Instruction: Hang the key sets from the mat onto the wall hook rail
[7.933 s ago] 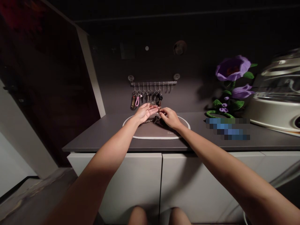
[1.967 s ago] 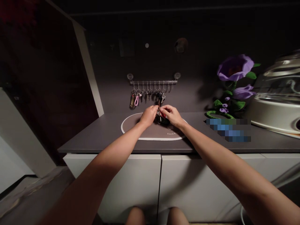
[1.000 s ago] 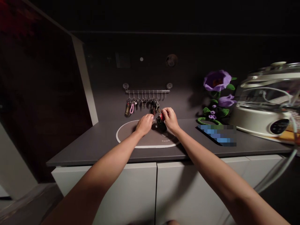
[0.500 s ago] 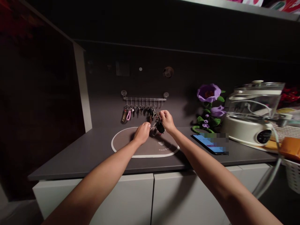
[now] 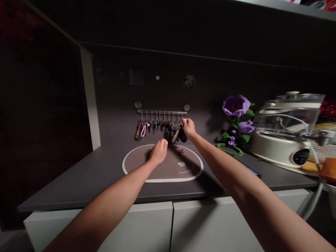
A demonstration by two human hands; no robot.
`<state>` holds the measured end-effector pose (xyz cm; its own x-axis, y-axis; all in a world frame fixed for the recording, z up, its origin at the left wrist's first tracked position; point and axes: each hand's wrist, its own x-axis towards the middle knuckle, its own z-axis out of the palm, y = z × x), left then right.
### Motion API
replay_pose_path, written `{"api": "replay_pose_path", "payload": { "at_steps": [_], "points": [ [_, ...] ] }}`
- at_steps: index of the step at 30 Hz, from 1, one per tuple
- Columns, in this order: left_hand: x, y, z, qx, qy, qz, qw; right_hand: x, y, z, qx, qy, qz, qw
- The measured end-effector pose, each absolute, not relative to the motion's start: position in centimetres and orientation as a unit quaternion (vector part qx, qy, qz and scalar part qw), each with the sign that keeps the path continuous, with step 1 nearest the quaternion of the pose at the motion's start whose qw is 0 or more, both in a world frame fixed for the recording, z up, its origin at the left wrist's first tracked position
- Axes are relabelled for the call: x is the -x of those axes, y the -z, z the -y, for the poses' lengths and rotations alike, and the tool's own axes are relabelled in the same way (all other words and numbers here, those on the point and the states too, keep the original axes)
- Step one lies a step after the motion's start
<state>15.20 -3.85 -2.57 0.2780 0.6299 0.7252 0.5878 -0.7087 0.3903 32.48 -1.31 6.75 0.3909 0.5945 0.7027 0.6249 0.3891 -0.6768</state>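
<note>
My right hand [image 5: 189, 127] pinches a bunch of keys [image 5: 176, 134] by its top, close to the right end of a clear hook rail [image 5: 162, 112] on the dark wall. A braided or beaded strap and a black fob hang from the bunch. Whether its ring touches a hook, I cannot tell. Along the rail hang several key rings, among them one with a pink loop [image 5: 143, 131] and one with a brown tag [image 5: 138, 132]. My left hand [image 5: 159, 151] hovers over the oval mat [image 5: 141, 171], fingers curled; what they hold, if anything, is hidden.
A small reddish item [image 5: 181, 151] lies on the mat. To the right stand purple artificial flowers [image 5: 236, 105], a phone [image 5: 249, 169] partly behind my right forearm, and a cream appliance [image 5: 278, 147] with a clear top and a cable. A dark shelf hangs overhead.
My right hand has lifted the bunch of keys up towards the rail, away from my left hand. My left hand has barely moved. The view has shifted slightly.
</note>
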Motion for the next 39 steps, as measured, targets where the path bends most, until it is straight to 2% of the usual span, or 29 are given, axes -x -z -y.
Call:
{"api": "replay_pose_path", "payload": {
  "at_steps": [14,26,39],
  "points": [
    [-15.3,2.6,3.7,-0.793,-0.474,-0.381,0.048,-32.3,-7.7,-2.5,0.599,0.01,0.476,0.644],
    [-15.4,2.5,3.7,-0.788,-0.484,-0.375,0.067,-31.7,-8.3,-2.8,0.684,0.05,0.431,0.586],
    [-15.3,2.7,3.4,-0.788,-0.491,-0.365,0.073,-32.8,-6.4,-3.4,0.651,0.027,0.459,0.604]
  ]
}}
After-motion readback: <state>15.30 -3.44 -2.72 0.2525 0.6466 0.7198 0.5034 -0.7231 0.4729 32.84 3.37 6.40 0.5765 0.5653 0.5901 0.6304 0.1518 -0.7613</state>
